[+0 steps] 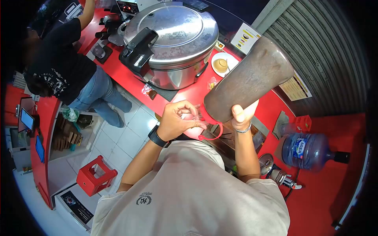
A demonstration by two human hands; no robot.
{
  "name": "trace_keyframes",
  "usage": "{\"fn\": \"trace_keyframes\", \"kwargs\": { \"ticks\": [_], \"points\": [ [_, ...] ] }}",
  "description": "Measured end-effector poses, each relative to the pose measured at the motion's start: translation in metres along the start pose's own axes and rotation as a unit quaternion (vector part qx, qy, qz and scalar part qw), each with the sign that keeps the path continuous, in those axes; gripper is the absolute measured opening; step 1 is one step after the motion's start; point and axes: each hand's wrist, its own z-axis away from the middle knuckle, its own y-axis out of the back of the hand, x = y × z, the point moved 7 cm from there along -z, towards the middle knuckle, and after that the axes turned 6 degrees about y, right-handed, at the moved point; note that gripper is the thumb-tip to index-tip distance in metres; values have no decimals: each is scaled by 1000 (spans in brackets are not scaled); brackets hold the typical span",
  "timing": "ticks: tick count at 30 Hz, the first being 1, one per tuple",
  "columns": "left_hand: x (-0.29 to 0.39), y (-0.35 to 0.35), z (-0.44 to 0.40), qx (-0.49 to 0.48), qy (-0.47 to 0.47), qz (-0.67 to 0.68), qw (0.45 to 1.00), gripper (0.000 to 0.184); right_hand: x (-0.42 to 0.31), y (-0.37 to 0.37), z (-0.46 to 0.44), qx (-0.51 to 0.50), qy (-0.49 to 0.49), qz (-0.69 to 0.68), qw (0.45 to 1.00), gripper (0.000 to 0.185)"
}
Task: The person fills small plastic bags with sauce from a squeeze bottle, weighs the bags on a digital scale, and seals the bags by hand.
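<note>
My right hand (243,115) grips a tall, cloudy grey-brown jar (252,78) near its lower end, thumb on the outside. The jar is tilted, its far end up to the right. At its near end sits a pink-red lid (193,133) with a red loop strap (215,133) curving out toward my body. My left hand (178,121), with a black watch on the wrist, is closed with its fingertips pinched at the lid. Fingers partly hide the lid, so I cannot tell how firmly it sits on the jar.
A large steel cooker (173,39) stands on the red counter (151,100), beside a white plate (224,63) with a small tan bowl. A co-worker (67,67) in black stands left. A red stool (96,175) is on the floor; a blue water bottle (305,151) lies right.
</note>
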Motion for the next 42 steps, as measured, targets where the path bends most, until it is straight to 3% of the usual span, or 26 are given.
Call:
{"fn": "trace_keyframes", "kwargs": {
  "ticks": [3, 5, 6, 9, 15, 19, 21, 25, 39, 42],
  "points": [
    [0, 2, -1, -1, 0, 26, 1000, 26, -8, -8, -4, -12, -37, -23, 999, 83],
    [7, 5, -1, -2, -79, -33, 996, 25, -9, -8, -6, -35, -48, -6, 998, 79],
    [-2, 6, -1, -1, -6, 50, 999, 27, -5, -6, -6, -68, -58, -17, 996, 91],
    [2, 6, -1, -2, 9, 72, 997, 23, -11, -12, -4, -61, -54, -36, 996, 90],
    [9, 4, 0, 0, -8, 53, 999, 26, -20, -8, -7, -29, -35, -44, 998, 80],
    [14, 4, 0, 7, -40, 19, 999, 26, -19, -8, -7, -14, -63, -94, 993, 91],
    [14, 4, 0, 7, -37, 17, 999, 25, -21, -6, -7, 17, -45, -74, 996, 77],
    [15, 0, 0, -3, -30, 39, 999, 25, -22, -6, -10, -12, -55, -65, 996, 94],
    [14, 2, -3, 0, -58, 25, 998, 25, 0, 4, -2, -22, -19, -72, 997, 98],
    [8, 8, -6, 19, -67, 89, 994, 28, 13, 11, 1, -4, -19, -93, 995, 99]
  ]
}}
